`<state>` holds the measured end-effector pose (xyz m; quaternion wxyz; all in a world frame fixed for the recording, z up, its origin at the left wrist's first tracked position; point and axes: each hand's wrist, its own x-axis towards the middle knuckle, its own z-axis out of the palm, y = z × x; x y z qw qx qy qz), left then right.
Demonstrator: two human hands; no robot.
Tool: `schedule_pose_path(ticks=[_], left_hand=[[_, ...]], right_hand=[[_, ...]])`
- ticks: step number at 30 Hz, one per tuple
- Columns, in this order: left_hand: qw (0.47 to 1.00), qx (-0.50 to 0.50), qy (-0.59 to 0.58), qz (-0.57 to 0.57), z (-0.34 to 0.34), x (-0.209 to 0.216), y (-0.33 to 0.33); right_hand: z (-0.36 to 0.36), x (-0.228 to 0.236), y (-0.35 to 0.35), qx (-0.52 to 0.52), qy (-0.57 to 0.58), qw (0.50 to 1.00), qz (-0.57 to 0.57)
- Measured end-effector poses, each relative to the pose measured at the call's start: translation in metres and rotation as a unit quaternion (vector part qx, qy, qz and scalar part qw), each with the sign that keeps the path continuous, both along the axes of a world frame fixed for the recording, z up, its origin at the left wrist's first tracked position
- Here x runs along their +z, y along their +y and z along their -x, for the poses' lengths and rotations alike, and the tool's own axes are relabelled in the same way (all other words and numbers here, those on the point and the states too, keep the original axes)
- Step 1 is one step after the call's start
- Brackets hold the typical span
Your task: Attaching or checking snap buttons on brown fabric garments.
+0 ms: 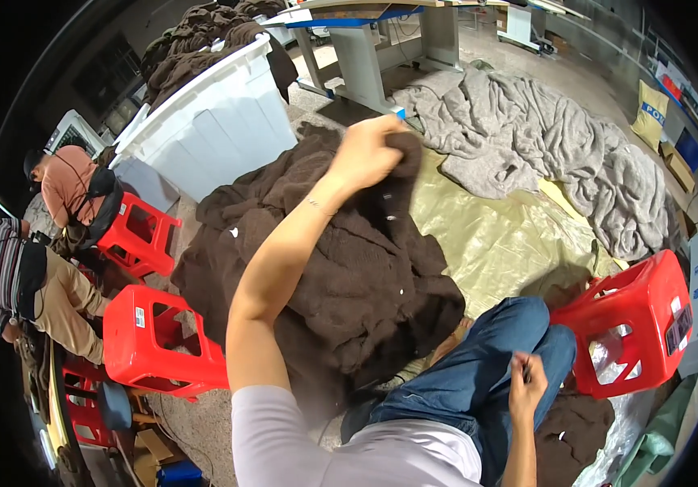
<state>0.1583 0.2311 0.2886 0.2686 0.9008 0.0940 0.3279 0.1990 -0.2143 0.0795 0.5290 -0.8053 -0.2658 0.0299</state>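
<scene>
Left grip (369, 154) holds brown cloth (365, 272) (mostly heaped).

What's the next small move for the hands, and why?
Probably bring the right hand to the dark brown fabric for a second grip. The left hand alone seems to hold a raised part of it, while the right is away from that pile, over the blue jeans. I can't tell whether the right holds something small.

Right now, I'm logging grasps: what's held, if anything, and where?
The left hand holds dark brown fabric by a raised part; whether the right hand holds anything is unclear.
</scene>
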Motion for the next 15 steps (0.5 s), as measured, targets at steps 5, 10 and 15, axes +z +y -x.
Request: schedule_pose_path(ticks=[5,10,15], left_hand=[[0.98,-0.141,-0.106,-0.097,-0.056,0.052,-0.099],[0.956,-0.183,-0.218,-0.064,-0.111,0.076,-0.147],[0.888,-0.275,-0.357,0.093,-0.158,0.085,-0.237]], right_hand=[[-0.028,0.052,0.087,0.045,0.026,0.984,-0.168],[-0.053,0.056,0.161,-0.01,0.021,0.973,-0.23],[-0.111,0.059,0.169,-0.072,0.012,0.961,-0.268]])
